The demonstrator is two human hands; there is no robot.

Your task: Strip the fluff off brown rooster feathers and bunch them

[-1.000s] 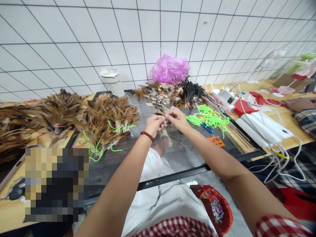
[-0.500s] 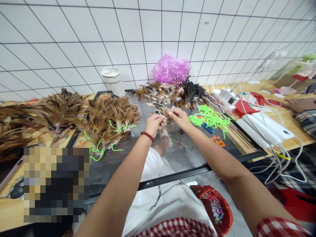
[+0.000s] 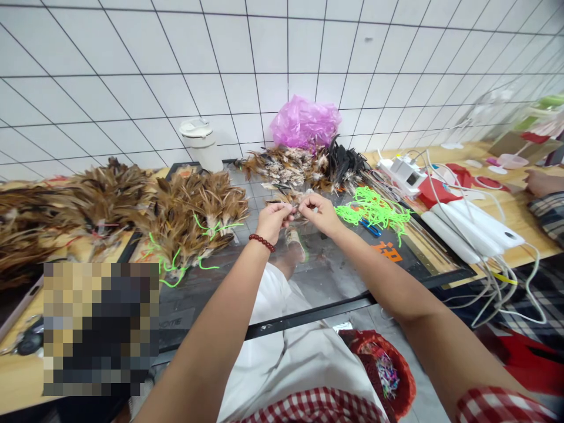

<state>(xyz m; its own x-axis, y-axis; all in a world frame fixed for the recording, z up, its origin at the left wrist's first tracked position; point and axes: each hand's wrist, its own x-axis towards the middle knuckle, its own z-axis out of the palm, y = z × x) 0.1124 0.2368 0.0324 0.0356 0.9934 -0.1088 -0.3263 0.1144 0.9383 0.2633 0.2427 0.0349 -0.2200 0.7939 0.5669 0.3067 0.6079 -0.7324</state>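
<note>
Over the middle of the glass tabletop (image 3: 326, 276), my left hand (image 3: 274, 222) and my right hand (image 3: 318, 212) meet with fingertips pinched. Whatever is between the fingers is too small to make out. A few loose brown feathers (image 3: 282, 197) show just behind the fingertips. To my left hand's side lies a heap of brown feather bunches (image 3: 194, 205), some tied with green cord. A tangle of bright green cord (image 3: 374, 211) lies to the right of my right hand, with a small blue tool (image 3: 370, 228) partly under it.
At the back stand a pink plastic bag (image 3: 305, 122), black feathers (image 3: 346, 164), pale-based feathers (image 3: 286, 167) and a white tumbler (image 3: 201, 144). Rightward are a power strip (image 3: 408, 175) with white cables and a co-worker's hand (image 3: 541, 183). A red basket (image 3: 408, 379) is below.
My hands stay together with slight finger movement; my left hand has shifted slightly left and up. The feathers behind the fingertips show differently. The co-worker's hand at right has moved slightly.
</note>
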